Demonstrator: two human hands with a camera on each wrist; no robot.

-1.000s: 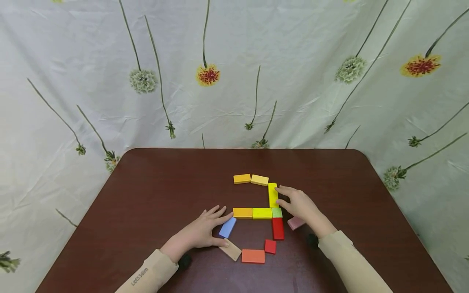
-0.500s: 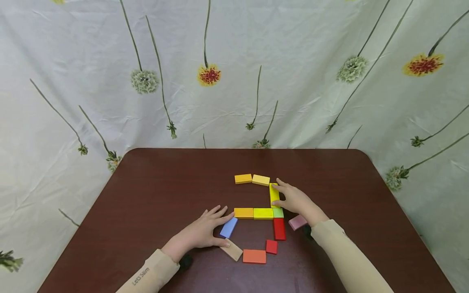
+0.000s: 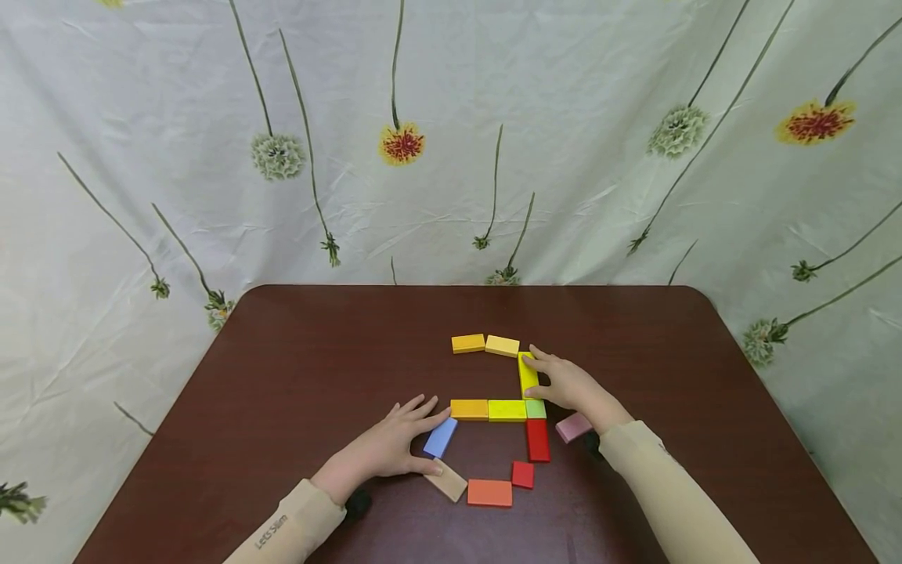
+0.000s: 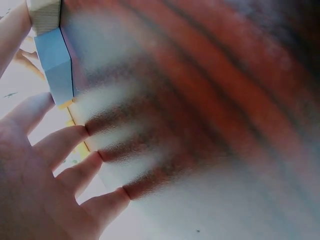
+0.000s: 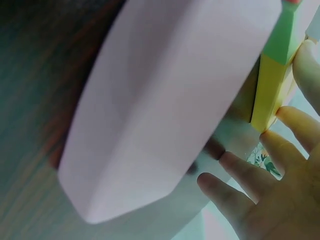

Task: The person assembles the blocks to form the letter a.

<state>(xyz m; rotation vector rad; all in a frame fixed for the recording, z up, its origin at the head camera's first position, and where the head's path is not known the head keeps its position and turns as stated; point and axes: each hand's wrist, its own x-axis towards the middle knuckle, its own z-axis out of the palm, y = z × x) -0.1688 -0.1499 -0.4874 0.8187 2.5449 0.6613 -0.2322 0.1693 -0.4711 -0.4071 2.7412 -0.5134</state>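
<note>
My left hand [image 3: 391,442] lies spread over the left of a block outline, fingers straight. Its thumb touches a beige wooden block [image 3: 447,482]; its index fingertip is at the corner between the blue block [image 3: 441,437] and the orange-yellow block [image 3: 469,410]. In the left wrist view, the fingertips rest on the tabletop beside the blue block [image 4: 54,62]. My right hand [image 3: 571,385] touches an upright-running yellow block [image 3: 527,374] with thumb and index finger, its other fingers extended. In the right wrist view, fingertips meet the yellow block [image 5: 267,92] beside the green block [image 5: 281,37].
A pink block [image 3: 573,427] lies apart under the right wrist. The outline also has a second yellow [image 3: 507,410], red [image 3: 538,440], small red [image 3: 522,475] and orange block [image 3: 489,493]. Two yellowish blocks [image 3: 503,346] lie at the top. A floral cloth [image 3: 451,157] hangs behind the brown table [image 3: 338,337].
My right hand has shifted slightly left and forward, bringing its fingers over the yellow block. My left hand and the blocks look unchanged apart from a slight shift of the view.
</note>
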